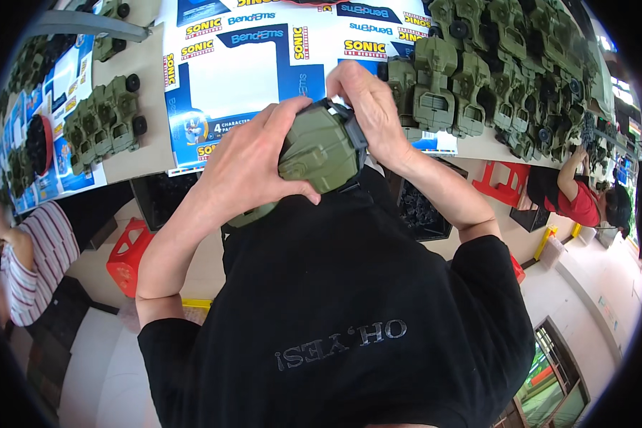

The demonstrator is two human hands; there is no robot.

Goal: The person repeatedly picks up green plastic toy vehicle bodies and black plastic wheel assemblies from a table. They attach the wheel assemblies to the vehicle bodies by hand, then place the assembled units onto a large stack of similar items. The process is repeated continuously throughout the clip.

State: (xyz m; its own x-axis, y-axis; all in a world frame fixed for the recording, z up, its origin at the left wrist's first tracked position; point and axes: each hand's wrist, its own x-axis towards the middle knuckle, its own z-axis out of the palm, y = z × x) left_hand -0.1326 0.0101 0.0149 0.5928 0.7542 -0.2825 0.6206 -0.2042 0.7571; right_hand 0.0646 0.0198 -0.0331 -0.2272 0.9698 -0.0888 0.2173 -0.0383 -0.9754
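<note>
A green plastic toy vehicle (319, 151) is held up close to my body, above the near edge of the table. My left hand (253, 160) wraps round its left side, thumb on the near face and fingers over the top. A dark grey or black part (355, 135) runs along the vehicle's right end. My right hand (367, 107) is closed at that end, fingers bent against its far corner. Whatever sits between the right fingertips is hidden.
Printed blue and white sheets (228, 78) cover the table. Many similar green toy vehicles (435, 89) stand at the right, more (107, 121) at the left. Red stools (128, 257) and dark crates (421, 203) are below. Co-workers (39, 250) sit on both sides.
</note>
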